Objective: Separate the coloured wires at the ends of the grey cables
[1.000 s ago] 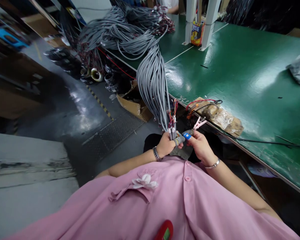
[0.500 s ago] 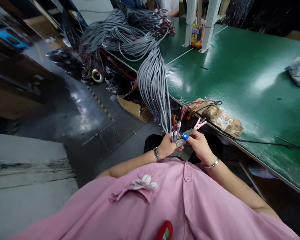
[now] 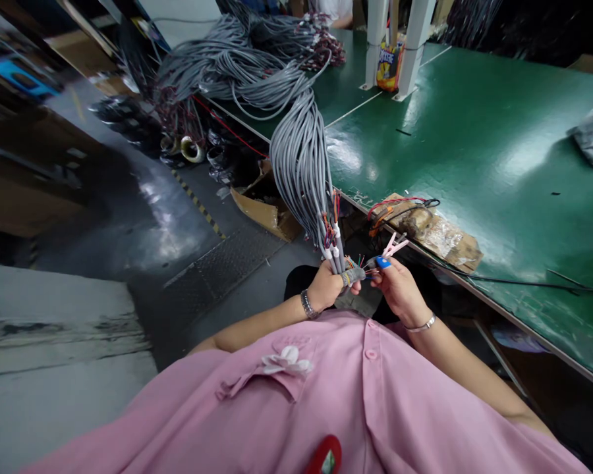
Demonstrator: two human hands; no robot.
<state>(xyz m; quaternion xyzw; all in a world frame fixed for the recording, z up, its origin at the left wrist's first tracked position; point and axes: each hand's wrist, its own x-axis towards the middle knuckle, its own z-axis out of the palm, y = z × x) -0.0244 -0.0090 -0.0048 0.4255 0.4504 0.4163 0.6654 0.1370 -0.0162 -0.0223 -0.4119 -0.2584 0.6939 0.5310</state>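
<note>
My left hand [image 3: 327,284] is closed round the ends of several grey cables [image 3: 301,158], with a grey covering on its thumb. Thin coloured wires [image 3: 360,261] fan out from a cable end beside that thumb. My right hand [image 3: 396,283] is closed in a pinch at the tips of these wires, with a blue covering [image 3: 383,262] on one digit. The cables hang in a loop down from the bench to my left hand. Just beyond my right hand, a pink clip [image 3: 394,245] sits at the bench edge.
A green bench [image 3: 474,145] stretches ahead and right, with a taped cardboard piece [image 3: 442,237] along its edge. More grey cables [image 3: 242,59] are heaped at the far left. An opened carton [image 3: 261,209] stands on the floor below. Part of another person [image 3: 338,12] shows at the back.
My right hand has moved slightly right, away from my left thumb, and the coloured wires now show spread between the hands. The held cable ends have shifted a little left.
</note>
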